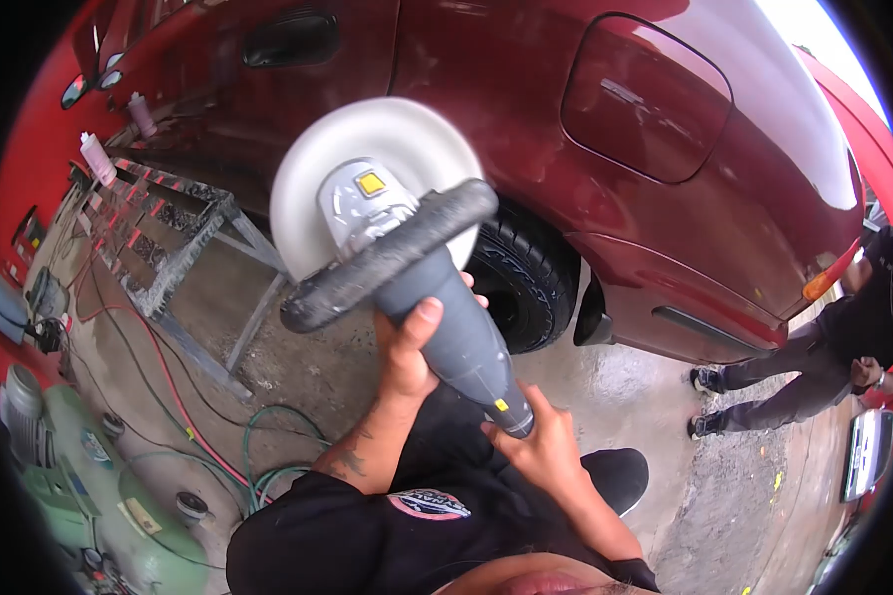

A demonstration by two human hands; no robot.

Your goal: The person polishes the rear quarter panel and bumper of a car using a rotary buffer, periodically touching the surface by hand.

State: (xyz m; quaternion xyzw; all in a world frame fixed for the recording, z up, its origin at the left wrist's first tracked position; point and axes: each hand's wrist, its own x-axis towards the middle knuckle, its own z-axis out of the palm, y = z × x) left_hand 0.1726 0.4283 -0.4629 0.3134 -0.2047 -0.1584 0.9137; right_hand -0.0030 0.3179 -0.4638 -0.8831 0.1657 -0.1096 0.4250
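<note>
A grey car polisher (451, 322) is held up between my two hands, in front of a dark red car (486, 89). My left hand (407, 352) wraps round its body, just behind the black cross handle (392, 256). The rear end of the polisher sits in the grip of my right hand (541, 436). Its round white pad (303, 183) looks blurred at the rim and overlaps the car's lower side in view; whether it touches the paint I cannot tell. Below the pad's right edge shows a rear tyre (526, 278).
A worn metal stand (203, 248) at the left carries a bottle of pink liquid (97, 159). Red and green hoses (179, 397) trail over the concrete floor to a green compressor (119, 506). Another person (814, 347) stands at the right, near the car's rear.
</note>
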